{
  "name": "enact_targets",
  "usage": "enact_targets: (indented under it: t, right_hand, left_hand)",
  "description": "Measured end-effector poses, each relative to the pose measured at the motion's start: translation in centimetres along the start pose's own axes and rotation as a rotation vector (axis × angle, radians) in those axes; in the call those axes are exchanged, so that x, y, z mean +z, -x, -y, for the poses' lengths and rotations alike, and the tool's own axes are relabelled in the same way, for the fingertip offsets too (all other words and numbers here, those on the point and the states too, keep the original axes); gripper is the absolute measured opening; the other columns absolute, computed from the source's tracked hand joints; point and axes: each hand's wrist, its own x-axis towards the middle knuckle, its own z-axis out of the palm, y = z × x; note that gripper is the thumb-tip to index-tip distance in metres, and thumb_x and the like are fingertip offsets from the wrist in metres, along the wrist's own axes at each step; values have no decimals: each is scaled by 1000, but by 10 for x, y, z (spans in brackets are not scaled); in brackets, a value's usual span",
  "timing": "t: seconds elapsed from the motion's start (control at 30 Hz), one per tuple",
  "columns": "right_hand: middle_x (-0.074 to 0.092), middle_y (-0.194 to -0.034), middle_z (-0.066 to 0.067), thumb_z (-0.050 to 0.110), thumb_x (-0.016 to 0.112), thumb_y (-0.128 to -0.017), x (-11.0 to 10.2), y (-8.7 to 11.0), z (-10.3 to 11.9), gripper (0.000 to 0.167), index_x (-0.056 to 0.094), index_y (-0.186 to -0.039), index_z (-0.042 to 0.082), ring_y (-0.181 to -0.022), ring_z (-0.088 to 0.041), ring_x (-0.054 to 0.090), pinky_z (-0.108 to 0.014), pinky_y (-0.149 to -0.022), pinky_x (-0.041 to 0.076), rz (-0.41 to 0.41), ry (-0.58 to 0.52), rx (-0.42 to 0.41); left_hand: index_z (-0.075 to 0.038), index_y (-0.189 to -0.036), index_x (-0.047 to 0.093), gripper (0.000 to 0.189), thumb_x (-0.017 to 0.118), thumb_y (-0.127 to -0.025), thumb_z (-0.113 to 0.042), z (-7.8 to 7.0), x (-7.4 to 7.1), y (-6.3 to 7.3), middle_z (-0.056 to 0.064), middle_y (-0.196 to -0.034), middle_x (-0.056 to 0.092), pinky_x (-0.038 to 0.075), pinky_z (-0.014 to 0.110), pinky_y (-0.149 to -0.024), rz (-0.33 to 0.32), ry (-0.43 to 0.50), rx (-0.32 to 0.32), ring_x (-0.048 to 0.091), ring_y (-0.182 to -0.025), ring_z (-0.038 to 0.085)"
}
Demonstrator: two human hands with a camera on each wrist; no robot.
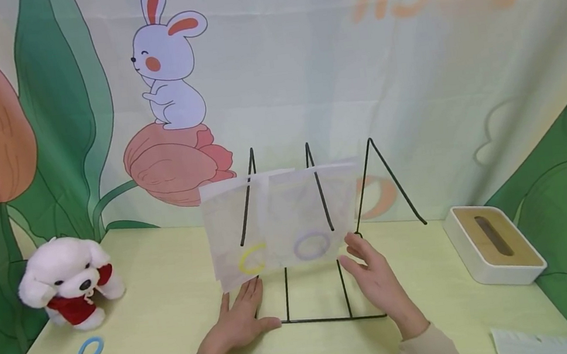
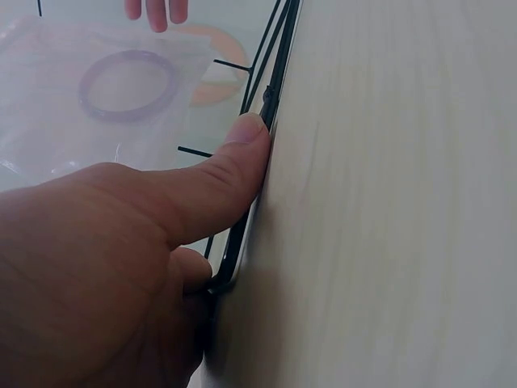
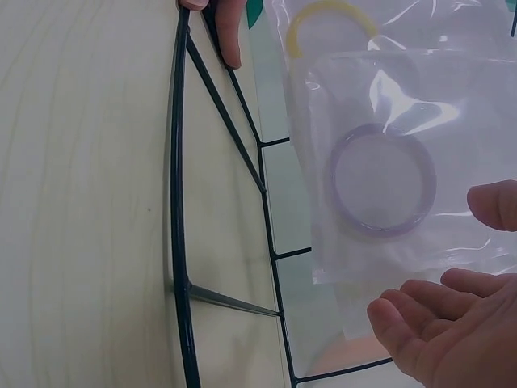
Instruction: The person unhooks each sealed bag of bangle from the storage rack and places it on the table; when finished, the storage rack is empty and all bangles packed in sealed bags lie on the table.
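Two clear plastic bags hang side by side on the prongs of a black wire rack [image 1: 316,320]. The left bag holds a yellow ring [image 1: 252,259]; the right bag [image 3: 363,259] holds a pale purple ring [image 1: 312,246]. At the rack's front left corner rests my left hand [image 1: 240,321], its thumb pressing the front bar and its other fingers stretched along the side. My right hand [image 1: 378,277] is beside the lower right edge of the purple ring's bag, thumb and fingers apart with nothing between them in the right wrist view.
A blue ring [image 1: 90,349] lies at the table's left, in front of a white plush dog [image 1: 70,280] in red. A white box with a slotted wooden lid [image 1: 494,245] stands at the right. Something white and flat [image 1: 537,343] lies near the front right. A printed curtain [image 1: 272,84] hangs behind.
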Motion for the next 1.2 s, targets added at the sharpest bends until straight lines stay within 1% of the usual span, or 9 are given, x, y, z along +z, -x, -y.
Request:
enact_targets:
  t: [0.2, 0.4, 0.53, 0.67, 0.73, 0.93, 1.07, 1.13, 1.2]
  right_hand:
    - [40, -149, -18, 30, 59, -98, 2, -4, -2, 64, 34, -149, 2, -135, -36, 40, -51, -106, 37, 1, -13, -11]
    - [39, -150, -18, 29, 58, -99, 2, -3, 0, 63, 33, -150, 1, -136, -36, 39, -51, -106, 36, 7, -29, -6]
    - [39, -149, -20, 23, 58, -100, 2, -4, 5, 61, 32, -149, -1, -135, -36, 39, -52, -107, 35, 8, -35, 15]
    - [40, -148, -24, 16, 56, -100, 3, -5, 9, 58, 31, -149, -4, -134, -39, 40, -54, -106, 35, 3, -44, 38]
    - [42, -146, -23, 16, 56, -100, 3, -5, 8, 57, 32, -148, -3, -132, -39, 41, -53, -106, 36, -2, -39, 43]
    - [54, -136, -16, 25, 60, -99, 6, -4, 2, 56, 40, -146, 5, -124, -30, 50, -50, -102, 40, -32, -22, 20]
    - [59, -126, -15, 25, 61, -98, 7, -5, 0, 52, 45, -143, 6, -116, -26, 55, -45, -98, 44, -54, -20, 13]
    - [61, -120, -14, 24, 61, -98, 8, -4, 1, 48, 49, -139, 4, -110, -25, 57, -40, -95, 46, -68, -1, 17]
    - [63, -112, -12, 23, 61, -98, 8, -4, 1, 38, 57, -130, 3, -105, -22, 58, -35, -89, 47, -76, 17, 16]
  left_hand:
    - [3, -153, 18, 97, 65, -88, -52, 0, 1, -2, 20, -159, 15, -2, 65, -110, -7, -7, -1, 13, -146, 36]
    - [3, -153, 18, 97, 65, -88, -51, 0, 0, -3, 20, -159, 15, -2, 65, -110, -4, -7, 2, 13, -146, 37]
    - [3, -153, 18, 97, 65, -88, -51, -1, 0, -3, 20, -159, 14, -3, 65, -110, -6, -10, 3, 13, -146, 36]
    - [4, -153, 18, 96, 65, -88, -50, -2, -1, -2, 20, -159, 13, -3, 65, -110, -8, -10, 1, 12, -147, 36]
    - [4, -153, 19, 96, 66, -88, -49, -2, -2, -1, 20, -159, 13, -3, 64, -111, -9, -9, 2, 11, -147, 36]
    - [5, -152, 20, 96, 66, -88, -50, -3, -2, 1, 20, -160, 12, -4, 64, -111, -11, -11, 8, 9, -147, 35]
    - [6, -152, 19, 96, 65, -88, -50, -3, -1, 2, 18, -160, 9, -6, 63, -111, -16, -13, 17, 8, -147, 34]
    - [6, -152, 20, 96, 65, -88, -50, -3, -1, 2, 18, -161, 8, -6, 63, -111, -17, -15, 20, 7, -148, 34]
    - [6, -152, 19, 96, 65, -88, -51, -3, -1, 3, 17, -161, 7, -5, 63, -111, -17, -16, 19, 7, -148, 34]
